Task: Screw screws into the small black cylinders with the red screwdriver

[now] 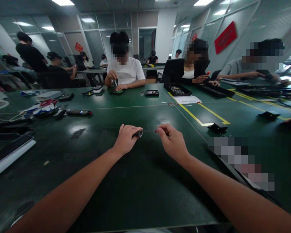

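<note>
My left hand is closed on a short black cylinder with a shiny round end. In my right hand, the fingers pinch the reddish handle of a thin screwdriver, mostly covered by them. Its slim metal shaft points left to the cylinder; whether the tip touches it or goes in, I cannot tell. Both hands are just above the green table, at about the same height.
At left lie a white-edged device, a red-tipped pen-like tool and red-handled scissors. Small black parts sit at right, beyond a flat blurred sheet. Across the table a person in white handles a circuit board; black trays stand farther right.
</note>
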The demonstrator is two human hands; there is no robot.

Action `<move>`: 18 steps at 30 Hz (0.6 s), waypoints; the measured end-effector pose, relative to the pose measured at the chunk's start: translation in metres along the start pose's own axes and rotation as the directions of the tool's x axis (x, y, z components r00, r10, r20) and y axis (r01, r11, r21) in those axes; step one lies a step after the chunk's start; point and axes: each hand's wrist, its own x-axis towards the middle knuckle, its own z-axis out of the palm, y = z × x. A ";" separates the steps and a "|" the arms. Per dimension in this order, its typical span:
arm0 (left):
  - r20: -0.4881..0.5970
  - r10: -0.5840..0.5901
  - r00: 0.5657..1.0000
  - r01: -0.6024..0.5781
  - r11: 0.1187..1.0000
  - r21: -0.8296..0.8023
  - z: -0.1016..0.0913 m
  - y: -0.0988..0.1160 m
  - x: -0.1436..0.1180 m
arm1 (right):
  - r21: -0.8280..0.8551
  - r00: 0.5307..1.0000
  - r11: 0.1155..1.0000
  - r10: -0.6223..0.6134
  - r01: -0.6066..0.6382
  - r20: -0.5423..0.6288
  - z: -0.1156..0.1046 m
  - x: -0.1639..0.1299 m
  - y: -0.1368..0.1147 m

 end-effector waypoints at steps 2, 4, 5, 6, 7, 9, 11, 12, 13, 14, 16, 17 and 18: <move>0.000 -0.005 1.000 0.005 1.000 -0.009 0.001 -0.001 0.000 | -0.017 1.000 1.000 0.001 -0.001 -0.010 -0.001 0.001 0.001; -0.004 -0.008 1.000 0.008 1.000 -0.020 0.001 -0.002 0.000 | -0.017 1.000 1.000 0.011 -0.011 -0.017 -0.002 0.001 0.001; -0.004 -0.009 1.000 0.009 1.000 -0.023 0.002 -0.002 0.000 | -0.011 1.000 1.000 0.014 -0.014 -0.019 -0.002 0.001 0.002; -0.003 -0.009 1.000 0.009 1.000 -0.022 0.002 -0.002 0.000 | -0.006 1.000 1.000 0.015 -0.015 -0.021 -0.002 0.001 0.002; -0.001 -0.009 1.000 0.009 1.000 -0.019 0.002 -0.002 0.000 | -0.002 1.000 1.000 0.012 -0.012 -0.022 -0.001 0.001 0.002; 0.005 -0.007 1.000 0.007 1.000 -0.013 0.003 -0.002 0.000 | 0.000 1.000 1.000 -0.001 0.001 -0.018 0.000 0.000 0.001; 0.006 -0.003 1.000 0.003 1.000 -0.008 0.003 -0.002 0.000 | -0.004 1.000 1.000 -0.015 0.015 -0.009 0.000 0.000 0.000; 0.005 -0.003 1.000 0.003 1.000 -0.006 0.003 -0.002 0.000 | -0.007 1.000 1.000 -0.020 0.020 -0.003 0.000 0.000 0.000; 0.003 -0.004 1.000 0.004 1.000 -0.005 0.003 -0.002 0.000 | -0.010 1.000 1.000 -0.024 0.024 0.001 -0.001 0.000 0.000; 0.001 -0.007 1.000 0.007 1.000 -0.005 0.003 -0.002 0.000 | -0.013 1.000 1.000 -0.025 0.025 0.002 -0.001 0.000 0.000; 0.000 -0.014 1.000 0.014 1.000 -0.007 0.002 -0.003 0.000 | -0.019 1.000 1.000 -0.020 0.020 0.000 -0.002 0.001 0.000; 0.001 -0.016 1.000 0.016 1.000 -0.010 0.002 -0.003 0.000 | -0.022 1.000 1.000 -0.017 0.017 0.000 -0.003 0.001 0.000; 0.002 -0.018 1.000 0.018 1.000 -0.013 0.002 -0.003 0.000 | -0.026 1.000 1.000 -0.014 0.014 -0.001 -0.003 0.001 0.000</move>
